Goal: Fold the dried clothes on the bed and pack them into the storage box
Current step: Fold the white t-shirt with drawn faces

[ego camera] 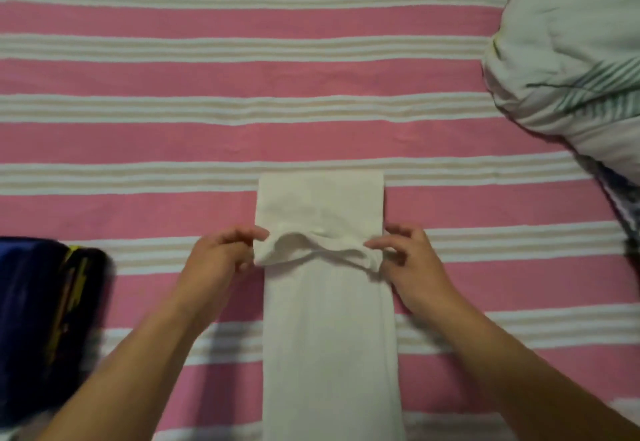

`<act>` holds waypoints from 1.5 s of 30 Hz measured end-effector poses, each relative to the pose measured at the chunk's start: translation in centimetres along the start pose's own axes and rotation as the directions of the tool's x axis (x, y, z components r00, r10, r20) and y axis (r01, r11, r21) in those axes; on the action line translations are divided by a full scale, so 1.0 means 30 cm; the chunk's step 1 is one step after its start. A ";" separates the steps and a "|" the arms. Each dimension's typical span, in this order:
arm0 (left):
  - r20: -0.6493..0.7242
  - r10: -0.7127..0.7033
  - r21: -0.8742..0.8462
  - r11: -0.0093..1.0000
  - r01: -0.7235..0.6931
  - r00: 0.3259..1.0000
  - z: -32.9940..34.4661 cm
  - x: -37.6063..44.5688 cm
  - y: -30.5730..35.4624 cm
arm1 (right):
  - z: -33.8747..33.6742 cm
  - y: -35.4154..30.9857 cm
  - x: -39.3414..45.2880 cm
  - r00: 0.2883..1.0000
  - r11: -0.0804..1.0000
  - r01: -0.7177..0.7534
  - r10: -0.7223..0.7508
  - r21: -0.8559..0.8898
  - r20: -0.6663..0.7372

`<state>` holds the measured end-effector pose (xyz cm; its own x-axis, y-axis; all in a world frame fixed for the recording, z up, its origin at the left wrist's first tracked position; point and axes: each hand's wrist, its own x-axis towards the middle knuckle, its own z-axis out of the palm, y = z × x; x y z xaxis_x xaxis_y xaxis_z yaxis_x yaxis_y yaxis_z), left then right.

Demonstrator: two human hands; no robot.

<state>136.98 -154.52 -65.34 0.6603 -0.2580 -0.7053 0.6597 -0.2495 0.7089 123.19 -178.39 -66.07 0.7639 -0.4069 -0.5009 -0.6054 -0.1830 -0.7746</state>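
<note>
Mid-fold on a white garment [329, 319], laid as a long narrow strip down the middle of the pink and white striped bedspread [207, 142], running from near the bottom edge of the view up toward the centre. Left hand [221, 260] pinching the left end of a raised fold across the strip, thumb and forefinger closed on the cloth, other fingers loosely curled. Right hand [412, 267] pinching the right end of that same fold, thumb and forefinger together on the fabric, remaining fingers spread a little above it. Fold lifted slightly off the layer beneath, sagging in the middle between the two pinches; far end of the strip lying flat and square beyond it. Judged as the lengthwise fold of one piece, with packing not yet begun. Next move likely calls for carrying both pinched corners evenly together, keeping the side edges in line, then laying the layer flat and smoothing out the sag. Dark blue and yellow fabric item [45, 319] at the left edge, perhaps folded clothing or the box, hard to tell which. Rumpled pale quilt with a leaf print [568, 59] bunched at the upper right, well apart from the work.
</note>
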 end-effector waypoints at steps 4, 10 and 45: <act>-0.084 -0.075 -0.011 0.997 0.075 0.994 0.033 -0.013 -0.080 | 0.026 0.065 -0.041 0.976 0.995 -0.080 0.091 0.066 -0.198; -0.113 -0.047 0.043 0.998 0.052 0.992 0.046 -0.013 -0.094 | 0.083 -0.007 -0.026 0.964 0.979 -0.192 0.200 0.063 -0.174; 0.518 0.351 0.856 -0.207 -0.475 0.780 0.170 -0.217 -0.472 | 0.181 0.228 -0.191 0.861 0.209 0.450 -0.359 -0.868 0.359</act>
<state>121.53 -154.06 -70.76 0.5611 -0.7720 -0.2986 -0.7568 -0.6246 0.1928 115.88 -172.46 -70.58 0.9556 0.0370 -0.2922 0.0227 -0.9984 -0.0520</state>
